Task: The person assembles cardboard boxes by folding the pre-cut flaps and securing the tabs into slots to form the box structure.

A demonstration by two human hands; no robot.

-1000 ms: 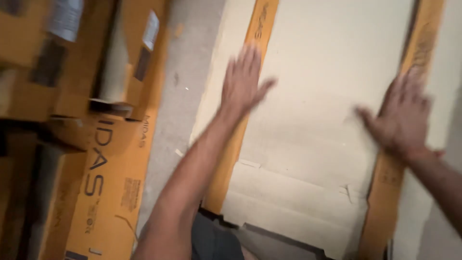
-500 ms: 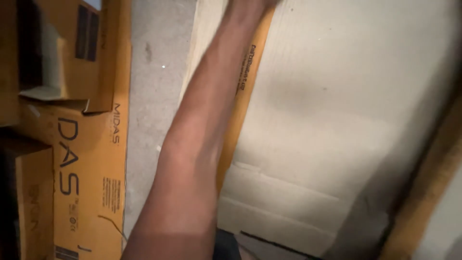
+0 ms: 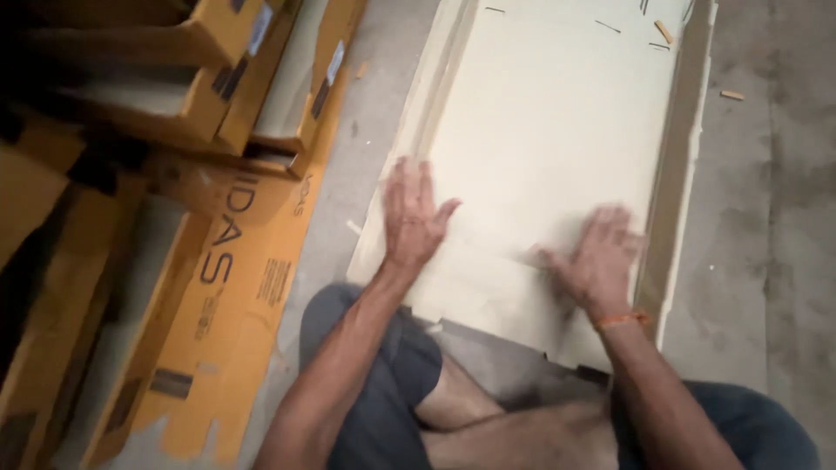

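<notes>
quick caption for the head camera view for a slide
Both hands, left hand and right hand, pressed flat on a pale cardboard sheet on the concrete floor, yellow boxes alongside.

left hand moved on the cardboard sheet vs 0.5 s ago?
Yes. The left hand came back toward the near edge of the pale cardboard sheet; before, it reached beyond the frame's top.

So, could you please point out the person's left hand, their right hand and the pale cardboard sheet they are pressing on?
left hand [image 3: 414, 218], head view, on the back of the hand.
right hand [image 3: 596, 261], head view, on the back of the hand.
pale cardboard sheet [image 3: 557, 113], head view, on its bare middle.
</notes>
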